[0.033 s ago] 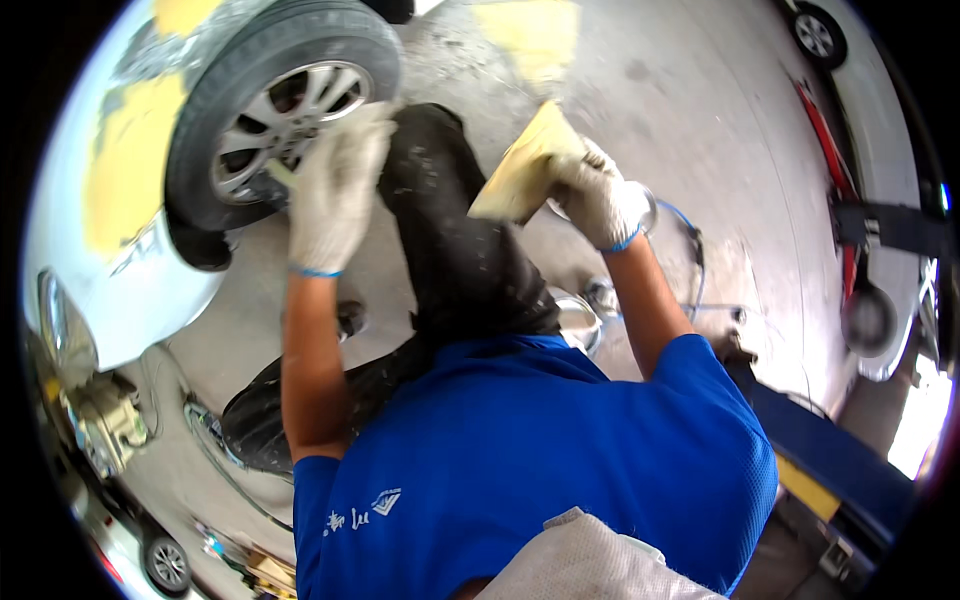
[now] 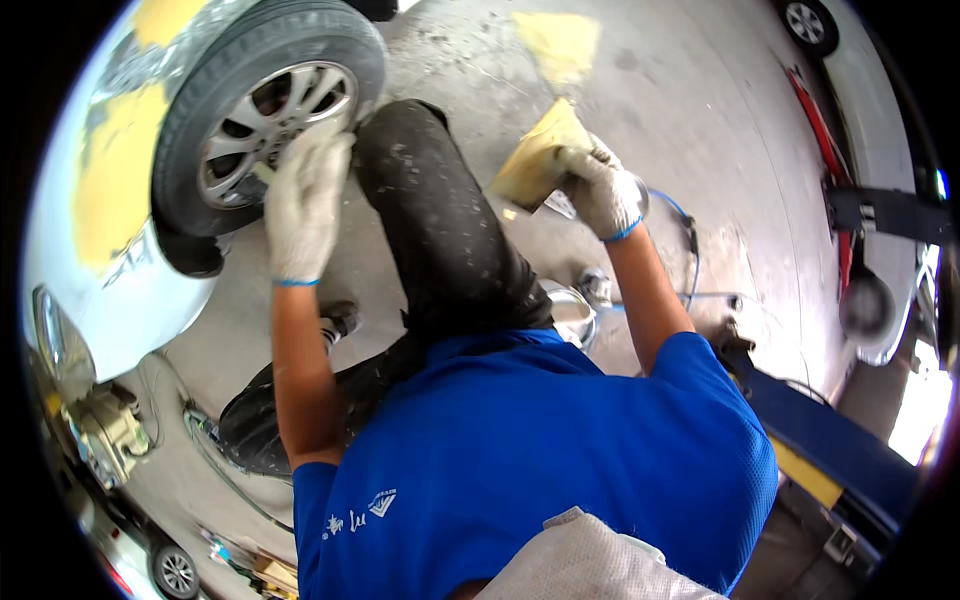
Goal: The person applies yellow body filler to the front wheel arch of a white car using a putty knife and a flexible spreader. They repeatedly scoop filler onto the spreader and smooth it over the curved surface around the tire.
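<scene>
My left hand (image 2: 305, 200), in a white knit glove, is raised beside the car wheel (image 2: 272, 130), its fingers straight and pressed together. A small yellowish strip (image 2: 264, 172) sticks out past its left side; most of what lies under the hand is hidden. My right hand (image 2: 598, 190), gloved too, grips a stiff yellow sheet (image 2: 540, 150), tilted above the floor to the right of my raised knee. Left of the wheel, the pale car body (image 2: 165, 300) bears a yellow patch (image 2: 118, 165) of what looks like filler.
Another yellow sheet (image 2: 562, 45) lies on the floor ahead. Near my right hip stand a round pail (image 2: 572, 308) and a small can (image 2: 596, 285). A blue hose (image 2: 680, 208) runs behind my right hand. A blue lift beam (image 2: 830, 425) and a black lift arm (image 2: 885, 212) are at right.
My left hand has shifted left and a little down, across the wheel. The sheet in my right hand has moved slightly right. The view has turned a little.
</scene>
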The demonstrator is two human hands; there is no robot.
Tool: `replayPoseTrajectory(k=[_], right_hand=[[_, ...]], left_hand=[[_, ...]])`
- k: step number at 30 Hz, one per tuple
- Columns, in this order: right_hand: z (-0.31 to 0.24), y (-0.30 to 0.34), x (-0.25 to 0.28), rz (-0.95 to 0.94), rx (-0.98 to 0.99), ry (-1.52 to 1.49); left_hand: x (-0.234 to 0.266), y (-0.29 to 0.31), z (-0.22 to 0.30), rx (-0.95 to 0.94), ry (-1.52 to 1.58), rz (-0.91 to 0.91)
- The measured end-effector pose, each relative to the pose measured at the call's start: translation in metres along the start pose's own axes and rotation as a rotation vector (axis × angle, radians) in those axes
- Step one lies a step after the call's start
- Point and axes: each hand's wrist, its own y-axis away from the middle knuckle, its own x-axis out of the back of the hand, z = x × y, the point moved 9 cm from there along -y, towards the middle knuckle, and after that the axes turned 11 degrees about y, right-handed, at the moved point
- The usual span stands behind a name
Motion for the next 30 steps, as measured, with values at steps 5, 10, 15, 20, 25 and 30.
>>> replayPoseTrajectory(k=[5, 10, 15, 20, 25, 30], right_hand=[[0.109, 0.048, 0.24, 0.464, -0.186, -0.06], [0.172, 0.043, 0.348, 0.477, -0.267, -0.276], [0.215, 0.086, 0.393, 0.708, -0.712, -0.231], [0.113, 0.084, 0.464, 0.743, -0.538, 1.081], [0.062, 0.018, 0.301, 0.639, -0.388, 2.073], [0.084, -0.016, 0.252, 0.474, -0.372, 1.881]], left_hand=[[0.042, 0.105, -0.137, 0.44, -0.1, 0.023], [0.025, 0.182, -0.196, 0.776, 0.094, -0.052], [-0.001, 0.18, -0.209, 0.68, 0.052, -0.143], [-0.029, 0.19, -0.228, 0.485, -0.175, -0.311], [-0.075, 0.25, -0.263, 0.702, -0.314, -0.527], [-0.087, 0.297, -0.315, 0.704, -0.264, -0.566]])
